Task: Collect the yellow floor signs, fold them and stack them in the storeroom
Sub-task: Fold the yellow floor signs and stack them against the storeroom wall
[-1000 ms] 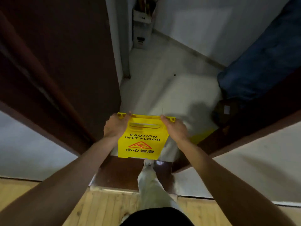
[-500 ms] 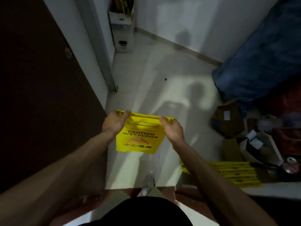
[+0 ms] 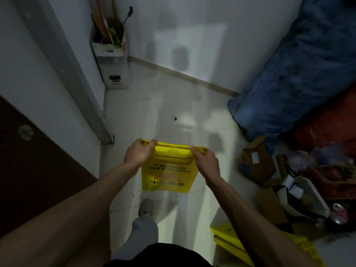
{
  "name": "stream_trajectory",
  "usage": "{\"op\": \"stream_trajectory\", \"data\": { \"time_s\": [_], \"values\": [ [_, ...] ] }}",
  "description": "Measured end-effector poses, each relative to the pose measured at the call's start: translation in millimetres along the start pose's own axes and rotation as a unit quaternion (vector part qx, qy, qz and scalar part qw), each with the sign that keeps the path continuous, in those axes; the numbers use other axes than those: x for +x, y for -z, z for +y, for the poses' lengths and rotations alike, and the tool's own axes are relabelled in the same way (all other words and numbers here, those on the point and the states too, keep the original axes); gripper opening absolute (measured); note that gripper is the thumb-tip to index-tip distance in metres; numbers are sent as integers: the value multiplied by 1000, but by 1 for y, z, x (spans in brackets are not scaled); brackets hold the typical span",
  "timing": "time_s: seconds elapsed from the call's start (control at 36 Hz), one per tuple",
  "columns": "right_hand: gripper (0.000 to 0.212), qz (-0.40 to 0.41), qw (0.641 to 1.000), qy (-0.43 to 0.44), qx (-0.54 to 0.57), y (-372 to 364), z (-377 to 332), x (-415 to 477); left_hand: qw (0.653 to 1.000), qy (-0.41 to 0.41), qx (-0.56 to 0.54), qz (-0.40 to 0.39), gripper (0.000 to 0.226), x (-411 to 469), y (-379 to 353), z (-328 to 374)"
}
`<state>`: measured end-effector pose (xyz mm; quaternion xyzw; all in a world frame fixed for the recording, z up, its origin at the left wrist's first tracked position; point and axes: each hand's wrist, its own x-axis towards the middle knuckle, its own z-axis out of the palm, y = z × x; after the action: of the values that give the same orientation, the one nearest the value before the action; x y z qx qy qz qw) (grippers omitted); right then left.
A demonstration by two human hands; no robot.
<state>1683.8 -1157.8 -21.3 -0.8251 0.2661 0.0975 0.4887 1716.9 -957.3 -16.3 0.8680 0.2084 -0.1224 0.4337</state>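
Gripping the flat, folded yellow plastic floor sign point(image 3: 169, 171) by its two top corners, the person carries it upright in front of the body, printed face toward the camera and its lower edge hanging clear of the pale tiled floor point(image 3: 154, 105). The left hand point(image 3: 137, 154) is curled closed over the sign's left corner, and the right hand point(image 3: 207, 163) is wrapped the same way round the right corner just beside the moulded carrying slot; holding both corners likely keeps the two panels pressed shut and stops the sign swinging while walking. Black lettering on the face reads "CAUTION WET FLOOR", though motion blur smears it; below sit a red warning triangle and a line of Chinese characters too blurred to read. Low on the right, a stack of folded yellow signs point(image 3: 231, 241) lies flat on the floor, partly hidden by the right forearm, and that looks like the place this one is meant for. Beside the stack is a clutter of brown cardboard pieces point(image 3: 258, 162) with a white label whose text cannot be read. A tall white cardboard box point(image 3: 113, 68) holding long-handled tools stands in the far corner.
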Motion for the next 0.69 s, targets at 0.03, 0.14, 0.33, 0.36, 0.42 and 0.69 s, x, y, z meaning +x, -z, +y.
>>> {"op": "stream_trajectory", "data": {
  "time_s": [0.03,0.14,0.33,0.36,0.42,0.69],
  "values": [
    [61,1,1000,-8,1,-2,-7,10,1000,-8,4,-16,58,18,0,6],
    [61,33,998,-50,5,-7,-35,40,997,-30,37,-67,59,77,2,35],
    [95,112,988,-99,46,1,-47,88,981,-90,65,-161,57,134,-16,97],
    [96,120,985,-111,50,5,-45,95,976,-100,69,-179,57,141,-23,106],
    [93,136,980,-131,58,17,-43,102,966,-121,83,-212,61,152,-37,126],
    [71,253,930,-227,140,114,-1,136,898,-220,176,-338,69,149,-158,243]
  ]
}}
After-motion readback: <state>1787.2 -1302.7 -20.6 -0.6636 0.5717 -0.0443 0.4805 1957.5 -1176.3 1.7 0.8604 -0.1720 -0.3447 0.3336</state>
